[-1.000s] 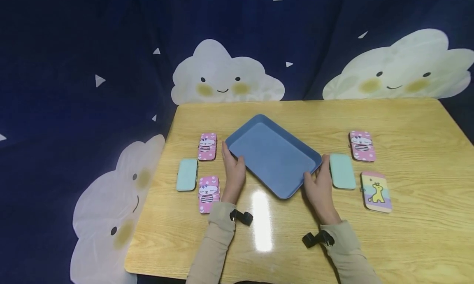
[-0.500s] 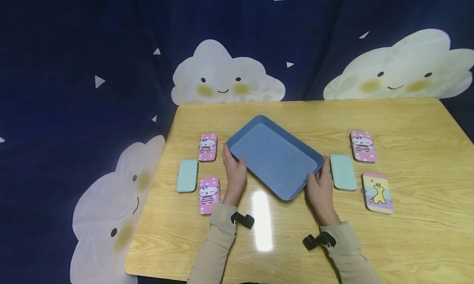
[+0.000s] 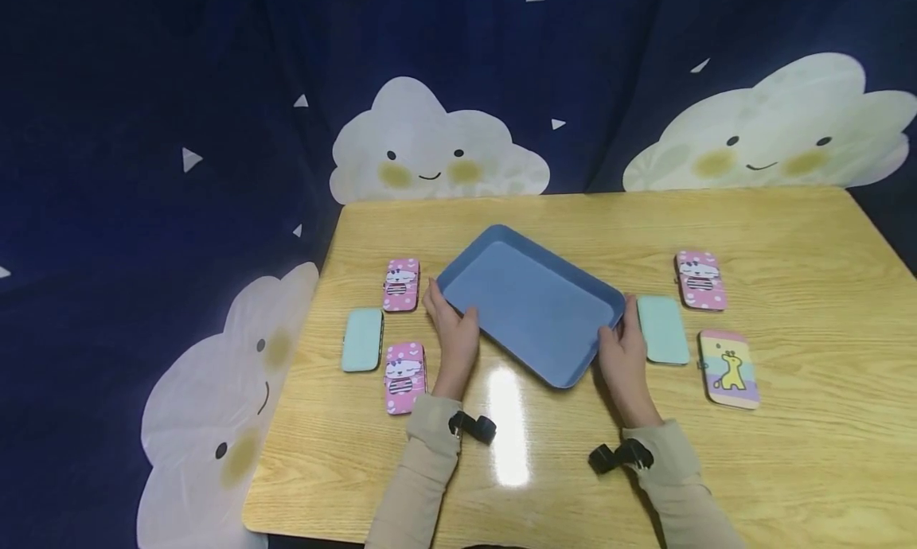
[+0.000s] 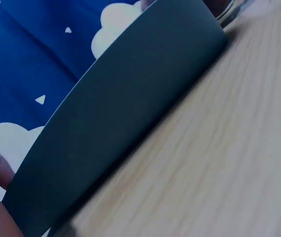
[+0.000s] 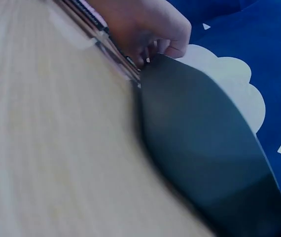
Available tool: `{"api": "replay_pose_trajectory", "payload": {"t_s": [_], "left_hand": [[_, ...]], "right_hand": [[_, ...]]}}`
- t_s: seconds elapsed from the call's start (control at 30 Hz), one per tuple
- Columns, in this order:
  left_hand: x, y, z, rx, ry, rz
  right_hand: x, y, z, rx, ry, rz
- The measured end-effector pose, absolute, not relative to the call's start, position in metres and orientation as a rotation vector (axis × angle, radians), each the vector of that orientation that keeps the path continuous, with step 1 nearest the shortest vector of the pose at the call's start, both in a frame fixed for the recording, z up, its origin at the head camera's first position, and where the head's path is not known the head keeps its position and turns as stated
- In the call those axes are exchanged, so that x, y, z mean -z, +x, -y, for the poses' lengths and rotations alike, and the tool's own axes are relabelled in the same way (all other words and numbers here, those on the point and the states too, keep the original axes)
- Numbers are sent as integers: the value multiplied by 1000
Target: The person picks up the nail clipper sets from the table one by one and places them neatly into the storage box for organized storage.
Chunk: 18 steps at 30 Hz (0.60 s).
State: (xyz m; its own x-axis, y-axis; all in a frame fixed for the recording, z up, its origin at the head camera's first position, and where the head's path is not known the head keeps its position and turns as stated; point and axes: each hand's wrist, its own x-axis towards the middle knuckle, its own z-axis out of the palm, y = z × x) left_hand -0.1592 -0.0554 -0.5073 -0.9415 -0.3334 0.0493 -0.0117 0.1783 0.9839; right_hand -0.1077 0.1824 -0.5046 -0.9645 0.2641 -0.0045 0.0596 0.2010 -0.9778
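A blue rectangular tray point(image 3: 533, 310) sits at a slant in the middle of the table, with nothing inside. My left hand point(image 3: 454, 338) grips its left corner, thumb along the near side. The right hand point(image 3: 626, 366) holds the opposite corner, its thumb at the near right edge. From the left wrist, the tray's outer wall point(image 4: 116, 103) appears close above the wood; whether it touches cannot be told. The right wrist view shows another stretch of that wall point(image 5: 199, 143). A mint-green tin case point(image 3: 663, 330) lies just beside my right fingers.
Left of the tray lie two pink cat-print tin cases point(image 3: 401, 285) and a mint one point(image 3: 362, 340). On the right are another pink case point(image 3: 700, 280) and a giraffe-print case point(image 3: 728, 370). The wooden table point(image 3: 824, 453) meets a dark blue cloud-print curtain point(image 3: 587, 48) behind.
The tray has turned slightly counterclockwise: its far corner shifted a little left, its near corner a little right. Both hands keep hold of it. The cases have not moved.
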Motion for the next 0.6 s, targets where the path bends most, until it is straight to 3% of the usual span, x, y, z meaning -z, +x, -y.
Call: {"api": "replay_pose_trajectory", "payload": {"t_s": [0.6], "left_hand": [[502,-138,46,1802,531,2122]], "right_hand": [[482,-129,-191,-2187,-355,2082]]}}
